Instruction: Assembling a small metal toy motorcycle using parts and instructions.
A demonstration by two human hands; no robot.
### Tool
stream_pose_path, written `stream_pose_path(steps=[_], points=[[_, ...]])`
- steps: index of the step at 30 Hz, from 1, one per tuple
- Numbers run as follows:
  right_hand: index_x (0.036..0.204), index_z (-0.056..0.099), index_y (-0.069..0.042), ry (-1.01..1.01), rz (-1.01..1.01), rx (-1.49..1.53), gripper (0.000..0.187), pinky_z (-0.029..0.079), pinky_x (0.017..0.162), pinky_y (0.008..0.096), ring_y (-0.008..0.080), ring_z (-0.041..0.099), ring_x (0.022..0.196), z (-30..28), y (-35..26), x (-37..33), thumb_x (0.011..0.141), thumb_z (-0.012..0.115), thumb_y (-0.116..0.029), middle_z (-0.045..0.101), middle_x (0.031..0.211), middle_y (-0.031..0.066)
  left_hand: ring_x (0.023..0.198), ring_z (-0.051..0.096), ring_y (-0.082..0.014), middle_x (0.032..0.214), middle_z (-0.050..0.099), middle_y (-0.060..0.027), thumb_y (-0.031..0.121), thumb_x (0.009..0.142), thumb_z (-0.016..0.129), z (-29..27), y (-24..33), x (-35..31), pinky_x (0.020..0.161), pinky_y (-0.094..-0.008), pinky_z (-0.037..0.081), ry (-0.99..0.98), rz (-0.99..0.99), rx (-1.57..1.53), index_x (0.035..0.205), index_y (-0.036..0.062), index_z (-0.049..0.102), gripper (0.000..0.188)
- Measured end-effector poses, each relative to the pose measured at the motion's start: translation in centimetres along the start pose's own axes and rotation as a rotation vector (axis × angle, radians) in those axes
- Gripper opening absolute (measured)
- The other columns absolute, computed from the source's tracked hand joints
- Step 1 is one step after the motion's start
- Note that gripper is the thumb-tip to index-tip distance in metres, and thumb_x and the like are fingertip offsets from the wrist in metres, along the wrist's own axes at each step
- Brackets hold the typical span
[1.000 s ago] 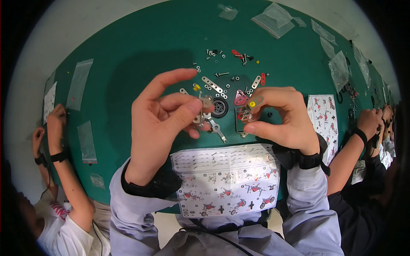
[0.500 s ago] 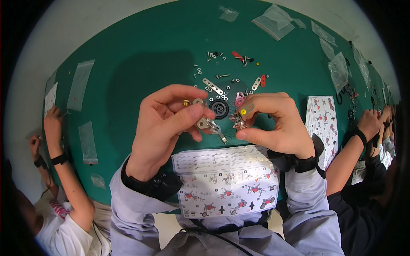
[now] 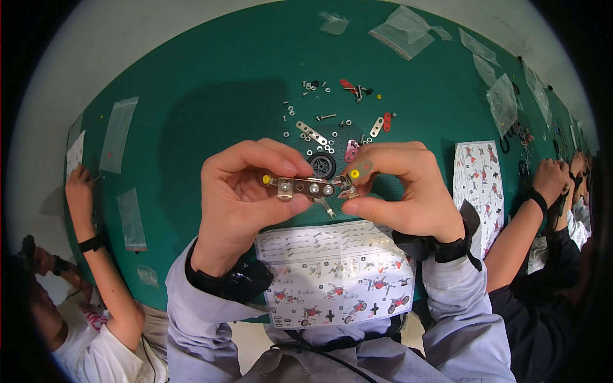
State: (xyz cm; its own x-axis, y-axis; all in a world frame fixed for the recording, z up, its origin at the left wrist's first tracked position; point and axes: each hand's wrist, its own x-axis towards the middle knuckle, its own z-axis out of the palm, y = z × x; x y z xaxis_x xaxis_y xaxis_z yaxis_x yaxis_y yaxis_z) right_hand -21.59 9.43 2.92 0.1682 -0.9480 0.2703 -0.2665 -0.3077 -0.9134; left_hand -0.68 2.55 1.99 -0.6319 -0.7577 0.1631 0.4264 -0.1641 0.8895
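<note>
My left hand (image 3: 246, 188) is closed around a silver perforated metal strip assembly (image 3: 301, 187), with bolts along it and a yellow cap at its left end. Facing it, my right hand (image 3: 402, 188) pinches a small bent metal bracket piece (image 3: 347, 185) that carries another yellow cap. The two pieces meet or nearly touch; I cannot tell which. Below them shows the forked end of a small wrench (image 3: 327, 208); its other end is hidden behind the left hand's piece. Just beyond my hands lies a black wheel (image 3: 321, 165), partly covered.
Loose nuts and bolts (image 3: 327, 150), a silver strip (image 3: 311, 133) and red strips (image 3: 387, 122) lie beyond my hands. A printed instruction sheet (image 3: 338, 274) is in front of me, another sheet (image 3: 476, 185) at right. Plastic bags (image 3: 401, 33) are scattered about. Co-workers' arms (image 3: 105, 274) flank both sides.
My left hand has turned its assembly so the strip's long side faces me, level, its right end by the bracket piece. My right hand keeps nearly the same place and grip.
</note>
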Motion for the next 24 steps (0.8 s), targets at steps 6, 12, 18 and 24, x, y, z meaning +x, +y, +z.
stream_pose_path(steps=[6,12,18,24], points=[[0.079,0.062,0.001,0.081,-0.047,-0.065,0.019,0.047,0.054,0.0256,0.0158,0.061,0.059,0.5,0.1,0.5,0.066,0.074,-0.006,0.061,0.066,0.0076,0.079,0.062,-0.0180,0.091,0.055,-0.0110,-0.010,0.066,0.066,1.0,0.1,-0.3,0.071,-0.0275,0.055,0.134,-0.083,0.106,0.102,0.0011,0.057,0.038],[0.082,0.063,0.000,0.051,-0.034,-0.060,0.020,0.048,0.054,0.0254,0.0161,0.061,0.059,0.2,0.0,0.2,0.066,0.074,-0.005,0.061,0.066,0.0075,0.081,0.060,-0.0172,0.091,0.055,-0.0108,-0.010,0.068,0.066,0.9,-1.0,-0.1,0.071,-0.0276,0.054,0.016,0.088,0.319,0.092,-0.0033,0.062,0.025],[0.082,0.063,0.000,0.080,-0.057,-0.083,0.017,0.047,0.053,0.0249,0.0153,0.061,0.060,0.4,0.4,0.2,0.068,0.071,-0.004,0.061,0.066,0.0065,0.079,0.058,-0.0162,0.090,0.057,-0.0120,-0.012,0.066,0.069,1.7,-0.8,-0.2,0.071,-0.0259,0.051,0.022,0.076,0.427,0.096,-0.0055,0.063,0.031],[0.082,0.063,0.000,0.058,-0.053,-0.099,0.016,0.047,0.051,0.0243,0.0149,0.060,0.059,0.4,0.4,0.2,0.067,0.070,-0.002,0.060,0.066,0.0059,0.077,0.057,-0.0145,0.086,0.059,-0.0105,-0.010,0.065,0.071,1.5,-0.8,-0.1,0.067,-0.0235,0.047,0.021,0.106,0.508,0.093,-0.0055,0.065,0.030]])
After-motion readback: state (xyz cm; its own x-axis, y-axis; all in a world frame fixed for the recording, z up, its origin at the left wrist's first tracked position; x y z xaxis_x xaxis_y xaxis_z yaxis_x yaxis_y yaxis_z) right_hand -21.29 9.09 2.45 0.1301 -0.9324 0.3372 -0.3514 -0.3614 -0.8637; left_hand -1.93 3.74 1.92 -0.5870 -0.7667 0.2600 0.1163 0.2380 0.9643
